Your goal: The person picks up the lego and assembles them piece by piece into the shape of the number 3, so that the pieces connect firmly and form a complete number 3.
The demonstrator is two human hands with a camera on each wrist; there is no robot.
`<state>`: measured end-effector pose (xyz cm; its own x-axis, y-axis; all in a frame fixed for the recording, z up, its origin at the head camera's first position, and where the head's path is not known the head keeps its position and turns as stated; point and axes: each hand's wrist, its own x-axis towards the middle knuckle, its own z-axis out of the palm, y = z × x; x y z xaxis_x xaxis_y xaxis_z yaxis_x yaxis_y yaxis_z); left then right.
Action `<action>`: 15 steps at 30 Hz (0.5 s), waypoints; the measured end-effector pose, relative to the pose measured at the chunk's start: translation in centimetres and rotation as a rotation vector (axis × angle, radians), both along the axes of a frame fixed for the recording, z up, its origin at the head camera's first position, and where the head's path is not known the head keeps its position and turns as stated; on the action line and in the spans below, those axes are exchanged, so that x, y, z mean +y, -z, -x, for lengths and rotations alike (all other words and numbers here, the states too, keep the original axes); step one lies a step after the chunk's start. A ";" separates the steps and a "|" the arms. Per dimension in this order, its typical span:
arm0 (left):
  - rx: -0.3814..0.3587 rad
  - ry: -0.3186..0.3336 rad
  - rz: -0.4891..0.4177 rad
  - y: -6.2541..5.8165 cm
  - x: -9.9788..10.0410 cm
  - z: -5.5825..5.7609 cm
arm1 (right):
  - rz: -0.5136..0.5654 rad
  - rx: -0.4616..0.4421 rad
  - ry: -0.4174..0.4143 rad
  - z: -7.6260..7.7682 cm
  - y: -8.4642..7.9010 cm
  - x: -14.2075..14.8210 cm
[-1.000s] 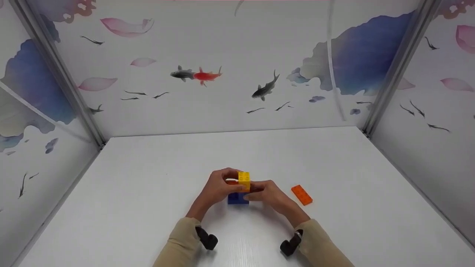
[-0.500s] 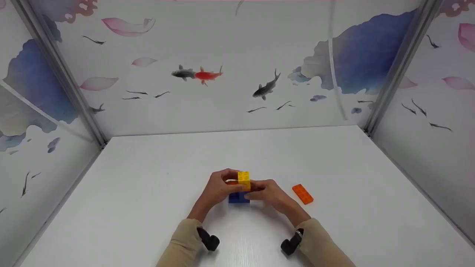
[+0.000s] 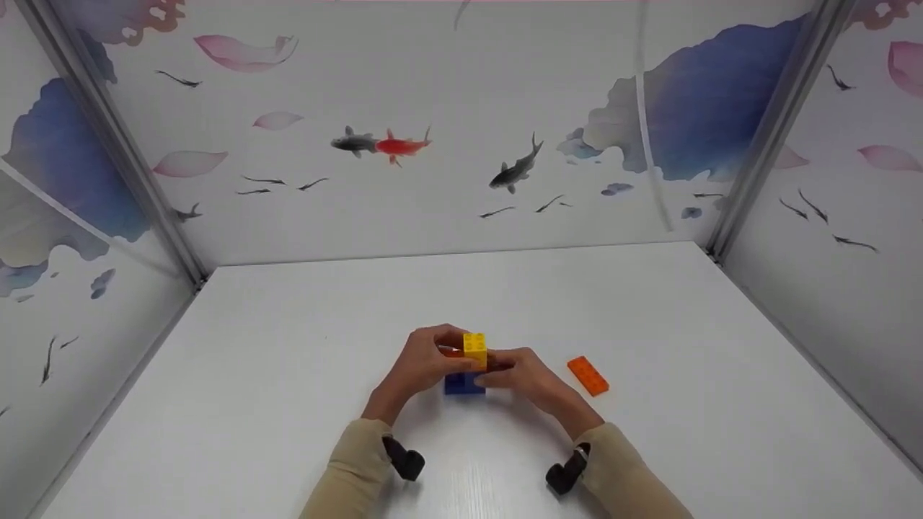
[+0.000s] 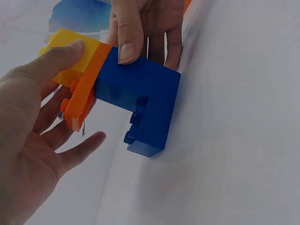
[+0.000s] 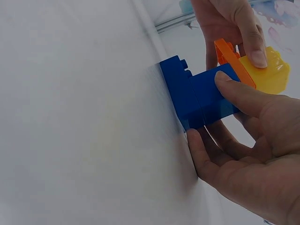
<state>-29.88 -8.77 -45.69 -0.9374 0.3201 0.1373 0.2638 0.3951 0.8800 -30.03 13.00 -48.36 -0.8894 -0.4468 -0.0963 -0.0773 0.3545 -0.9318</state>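
Both hands meet at a small stack of toy building bricks in the middle of the table. The stack's base is a long blue brick (image 4: pixel 159 110), with a shorter blue brick (image 4: pixel 115 84) on one end. A flat orange brick (image 5: pixel 229 58) lies on top of that and juts out over the base. A yellow brick (image 3: pixel 474 347) tops the stack. My left hand (image 3: pixel 427 360) pinches the yellow brick, thumb on its near face. Lower down, my right hand (image 3: pixel 525 378) grips the blue bricks between thumb and fingers.
A second flat orange brick (image 3: pixel 588 376) lies on the white table (image 3: pixel 288 346) to the right of the hands. White panels (image 3: pixel 433 209) printed with fish and petals stand at the back and both sides.
Both hands keep their hold on the stack with hardly any movement. The loose orange brick stays where it was on the table.
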 end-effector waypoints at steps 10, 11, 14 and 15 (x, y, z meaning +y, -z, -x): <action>-0.055 -0.012 -0.058 0.3 0.2 -0.2 | -0.008 0.016 -0.010 0.0 0.1 0.0; -0.055 -0.014 -0.059 0.3 0.2 -0.2 | -0.007 0.020 -0.011 0.1 0.0 0.0; -0.050 -0.015 -0.060 0.3 0.1 -0.3 | 0.002 0.018 -0.010 0.1 0.0 -0.2; -0.046 -0.011 -0.062 0.3 0.0 -0.3 | 0.006 0.016 -0.010 0.1 0.0 -0.3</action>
